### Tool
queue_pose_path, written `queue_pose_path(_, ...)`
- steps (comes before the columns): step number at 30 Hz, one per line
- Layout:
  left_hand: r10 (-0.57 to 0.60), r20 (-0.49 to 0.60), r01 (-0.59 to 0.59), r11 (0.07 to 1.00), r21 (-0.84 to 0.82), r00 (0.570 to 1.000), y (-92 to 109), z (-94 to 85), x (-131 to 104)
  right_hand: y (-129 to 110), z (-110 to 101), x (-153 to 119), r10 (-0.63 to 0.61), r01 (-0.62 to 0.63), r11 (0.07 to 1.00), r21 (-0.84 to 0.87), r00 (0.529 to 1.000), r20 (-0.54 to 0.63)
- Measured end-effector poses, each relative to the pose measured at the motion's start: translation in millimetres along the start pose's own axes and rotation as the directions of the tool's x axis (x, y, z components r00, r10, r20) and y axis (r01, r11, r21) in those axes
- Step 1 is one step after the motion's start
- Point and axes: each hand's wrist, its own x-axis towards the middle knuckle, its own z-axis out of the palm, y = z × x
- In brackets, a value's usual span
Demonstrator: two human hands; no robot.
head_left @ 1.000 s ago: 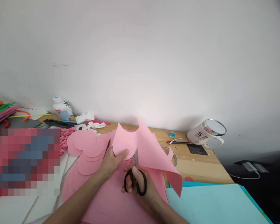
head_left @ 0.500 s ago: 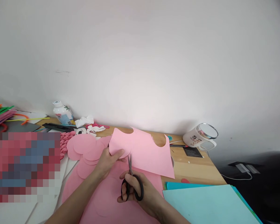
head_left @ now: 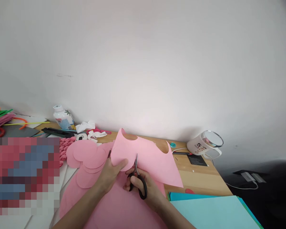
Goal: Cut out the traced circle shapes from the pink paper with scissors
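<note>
A pink paper sheet (head_left: 147,152) with round notches along its far edge is raised over the desk. My left hand (head_left: 112,171) pinches its near left part, thumb on top. Black-handled scissors (head_left: 136,165) are in my right hand (head_left: 145,187), fingers through the loops; their blades meet the sheet's near edge beside a curved cut. Pink paper discs (head_left: 89,156) lie overlapping to the left, and more pink paper (head_left: 119,206) spreads beneath my hands.
A white mug (head_left: 202,143) lies tilted at the back right. Light-blue sheets (head_left: 212,211) lie at the right front. A white bottle (head_left: 63,117), crumpled tissue (head_left: 85,126) and a black cutter (head_left: 59,131) are at the back left. A blurred patch covers the left.
The scissors have moved up and their blades have closed further on the paper. The sheet has bent and its right corner has shifted slightly right and down.
</note>
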Motion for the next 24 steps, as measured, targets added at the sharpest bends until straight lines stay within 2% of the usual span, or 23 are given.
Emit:
queue_pose_path(6,-0.023,0.022,0.022,0.997,0.078,0.999,3,0.5,0,3,0,2,-0.038,0.038,0.999,-0.013,0.999,0.008)
queue_pose_path(10,-0.035,0.061,0.029,0.995,0.095,0.998,2,4.5,-3,-2,1,2,-0.005,0.0,0.996,-0.093,0.998,-0.057)
queue_pose_path(13,-0.016,0.015,0.014,0.993,0.121,1.0,3,7.2,-4,-9,0,1,0.015,-0.034,0.983,-0.18,0.994,-0.107)
queue_pose_path(18,0.006,-0.08,0.009,0.982,0.19,0.997,2,8.0,-3,-15,0,3,0.009,-0.036,0.97,-0.241,0.994,-0.11)
queue_pose_path(24,0.023,-0.06,-0.007,0.966,0.257,0.998,-2,7.7,-4,-10,-2,3,-0.036,0.013,0.972,-0.236,0.995,-0.095)
